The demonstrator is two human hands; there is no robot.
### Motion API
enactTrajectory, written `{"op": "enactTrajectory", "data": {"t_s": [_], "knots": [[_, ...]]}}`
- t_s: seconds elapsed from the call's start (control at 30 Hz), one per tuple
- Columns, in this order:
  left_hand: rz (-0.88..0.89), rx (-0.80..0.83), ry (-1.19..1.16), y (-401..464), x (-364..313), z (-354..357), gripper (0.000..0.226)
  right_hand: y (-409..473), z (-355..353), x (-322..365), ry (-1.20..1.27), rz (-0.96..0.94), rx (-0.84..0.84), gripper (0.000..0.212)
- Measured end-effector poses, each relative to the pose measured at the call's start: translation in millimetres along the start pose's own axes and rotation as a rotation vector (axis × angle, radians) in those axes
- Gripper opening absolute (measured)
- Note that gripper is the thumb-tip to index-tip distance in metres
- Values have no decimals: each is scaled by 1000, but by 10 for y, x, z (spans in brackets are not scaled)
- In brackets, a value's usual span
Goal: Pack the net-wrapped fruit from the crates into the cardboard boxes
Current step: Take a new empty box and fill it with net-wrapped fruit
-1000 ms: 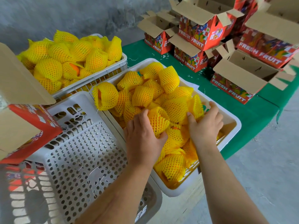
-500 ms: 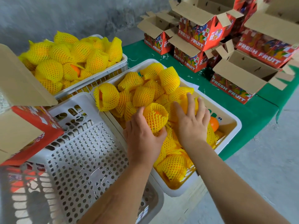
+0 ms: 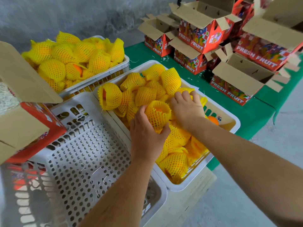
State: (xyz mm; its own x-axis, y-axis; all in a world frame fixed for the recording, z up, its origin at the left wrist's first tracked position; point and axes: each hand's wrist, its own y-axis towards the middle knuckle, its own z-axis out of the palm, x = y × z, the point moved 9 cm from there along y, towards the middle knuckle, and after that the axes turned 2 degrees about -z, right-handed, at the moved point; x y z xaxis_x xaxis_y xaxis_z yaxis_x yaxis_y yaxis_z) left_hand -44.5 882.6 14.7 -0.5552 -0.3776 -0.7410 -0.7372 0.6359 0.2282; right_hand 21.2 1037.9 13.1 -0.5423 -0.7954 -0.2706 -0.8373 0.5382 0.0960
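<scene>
A white crate in the middle is full of orange fruit in yellow foam nets. My left hand is shut on one net-wrapped fruit, holding it just above the pile with its open end up. My right hand reaches further into the same crate, its fingers curled over another net-wrapped fruit in the pile. An open red cardboard box marked with fruit pictures stands at the left edge, its flaps up.
A second white crate heaped with netted fruit stands at the back left. An empty perforated white crate lies below my left arm. Several open red "FRESH FRUIT" boxes are stacked on the green cloth at the right. One bare orange lies in the middle crate.
My left hand has lifted its netted fruit slightly and turned it open end up. My right hand has moved from the crate's right side to the left and further back over the pile.
</scene>
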Motion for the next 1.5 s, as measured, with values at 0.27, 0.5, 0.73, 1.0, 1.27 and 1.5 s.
{"op": "enactTrajectory", "data": {"t_s": [0.27, 0.5, 0.73, 1.0, 1.27, 1.5], "knots": [[-286, 188, -743, -202, 148, -312, 75, -683, -826, 21, 922, 181, -268, 76], [-523, 173, -921, -897, 776, -1293, 57, -1026, -1052, 1237, 1517, 227, -219, 48], [-658, -112, -1049, -1903, 1756, -2813, 63, -1569, -1460, 3165, 1858, 178, -21, 20], [-895, -310, -1042, -3463, 3242, -4679, 66, -2425, -1928, 5722, 2006, 249, 441, 7], [-887, -422, -1004, -4463, 4277, -6153, 45, -3023, -1972, 7477, 2234, 521, 786, 40], [-829, 25, -384, -4372, 4588, -6052, 63, -3007, -1686, 7587, 2361, 658, 796, 31]]}}
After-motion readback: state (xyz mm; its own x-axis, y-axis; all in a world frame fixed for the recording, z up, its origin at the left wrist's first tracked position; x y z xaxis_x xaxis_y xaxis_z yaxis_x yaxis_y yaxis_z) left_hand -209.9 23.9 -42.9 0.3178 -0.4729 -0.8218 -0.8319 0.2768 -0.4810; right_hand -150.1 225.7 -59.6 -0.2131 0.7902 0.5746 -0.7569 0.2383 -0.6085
